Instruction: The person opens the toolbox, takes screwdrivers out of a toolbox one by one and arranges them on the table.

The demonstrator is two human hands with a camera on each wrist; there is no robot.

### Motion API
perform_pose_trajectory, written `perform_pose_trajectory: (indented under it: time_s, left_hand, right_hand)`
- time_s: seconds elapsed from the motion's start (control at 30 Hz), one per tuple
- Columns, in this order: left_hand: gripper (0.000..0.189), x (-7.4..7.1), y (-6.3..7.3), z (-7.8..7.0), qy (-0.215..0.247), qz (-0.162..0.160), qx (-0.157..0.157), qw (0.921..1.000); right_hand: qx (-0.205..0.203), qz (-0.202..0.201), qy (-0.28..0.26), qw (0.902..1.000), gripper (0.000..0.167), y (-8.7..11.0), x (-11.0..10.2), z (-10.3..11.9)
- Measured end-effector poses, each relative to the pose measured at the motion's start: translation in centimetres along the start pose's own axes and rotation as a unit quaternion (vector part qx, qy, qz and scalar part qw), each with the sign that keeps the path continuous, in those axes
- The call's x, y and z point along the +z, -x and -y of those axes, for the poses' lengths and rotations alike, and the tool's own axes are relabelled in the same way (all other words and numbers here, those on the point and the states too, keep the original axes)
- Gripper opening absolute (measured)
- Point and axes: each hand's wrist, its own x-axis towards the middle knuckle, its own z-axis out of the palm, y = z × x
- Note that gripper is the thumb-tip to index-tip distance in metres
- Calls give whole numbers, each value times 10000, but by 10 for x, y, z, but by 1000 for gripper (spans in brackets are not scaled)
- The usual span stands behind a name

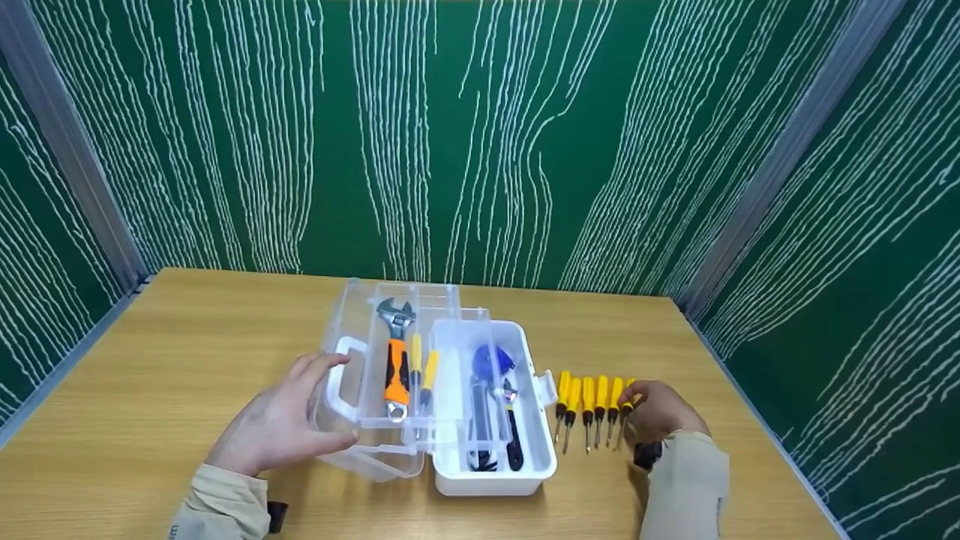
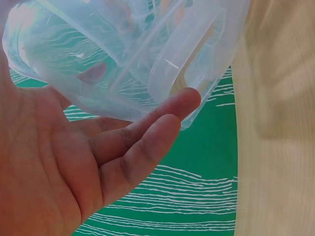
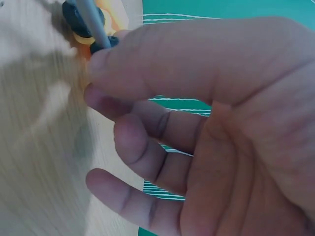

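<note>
Head view: left hand, spread wide beside the clear plastic box lid, perhaps steadying it; right hand pinches the yellow-handled metal screwdriver, likely accessible at row's end.

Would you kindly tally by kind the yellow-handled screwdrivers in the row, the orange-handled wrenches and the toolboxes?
Yellow-handled screwdrivers in the row: 6, counting the one at the right hand
Orange-handled wrench: 1
White toolbox: 1
Total: 8
</note>
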Motion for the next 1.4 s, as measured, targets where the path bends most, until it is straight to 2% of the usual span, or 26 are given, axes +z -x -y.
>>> perform_pose_trajectory:
  time_s: [0.3,0.53,0.67,0.83,0.93,1.1,1.17,1.23,1.4]
  left_hand:
    - [91,0,0,-1,-30,41,-3,10000]
    - [91,-1,0,-1,-25,-50,305,9995]
    - [91,-1,-1,-1,-53,-7,170,9998]
    - [92,-1,-1,-2,-33,53,18,10000]
    - [92,-1,-1,-3,14,49,58,10000]
    - [94,-1,0,-3,101,18,117,9999]
    - [96,0,0,-3,100,-5,107,9999]
    - [96,0,0,-2,90,-35,95,9999]
    - [94,-1,1,-1,130,-75,-108,9998]
  right_hand:
    - [-13,77,-134,9999,43,-1,1,-4]
    - [30,172,-533,9984,42,1,6,-8]
    - [202,227,-600,9977,44,2,5,-6]
    - [291,247,-597,9975,47,2,4,-4]
    - [326,239,-587,9975,48,3,2,-2]
    - [317,99,-202,9992,56,8,-3,5]
    - [210,-4,21,9998,56,12,-6,9]
    - [-81,-120,108,9998,49,14,-8,15]
    - [-1052,-447,340,9929,26,18,-7,37]
